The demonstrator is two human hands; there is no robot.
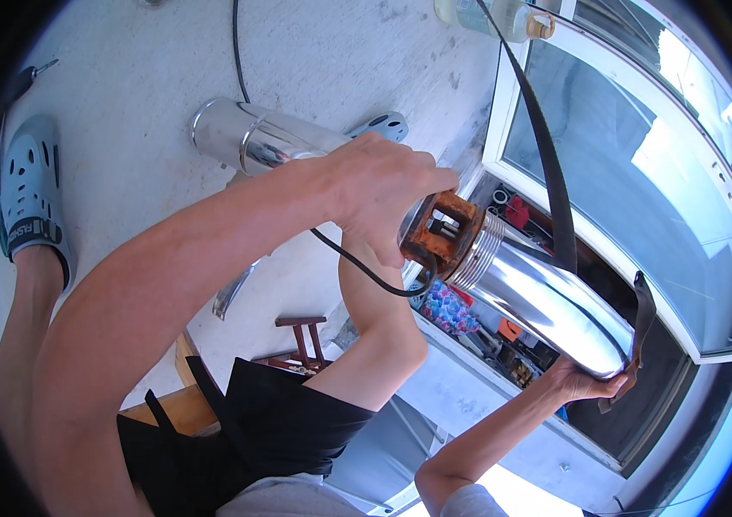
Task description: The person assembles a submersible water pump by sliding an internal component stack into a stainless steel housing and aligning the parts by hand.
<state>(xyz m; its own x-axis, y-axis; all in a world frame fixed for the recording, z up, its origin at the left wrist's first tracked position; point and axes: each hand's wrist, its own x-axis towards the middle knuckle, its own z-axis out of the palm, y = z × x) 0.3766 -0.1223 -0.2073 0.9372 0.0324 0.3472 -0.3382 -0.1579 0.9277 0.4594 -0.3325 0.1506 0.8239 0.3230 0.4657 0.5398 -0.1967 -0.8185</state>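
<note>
A long shiny metal submersible pump point(547, 302) slants across the view, with a rusty open coupling point(445, 228) at its middle. My left hand point(383, 185) is closed round the pump just beside the coupling. Beyond that hand, a polished cylinder point(288, 138) continues the same line to the upper left; my hand hides where they meet. My right hand point(585, 379) grips the lower right end, its fingers partly hidden. A black cable point(366, 274) loops from the coupling under my left hand. A dark strap point(542, 138) runs down to the pump's barrel.
Below an open white-framed window point(624, 164), a recess holds mixed clutter, including a flowered bag point(450, 308). A plastic bottle point(508, 19) is at the top. A brown wooden stool point(301, 336) and a screwdriver point(30, 79) are on the pale floor point(142, 60).
</note>
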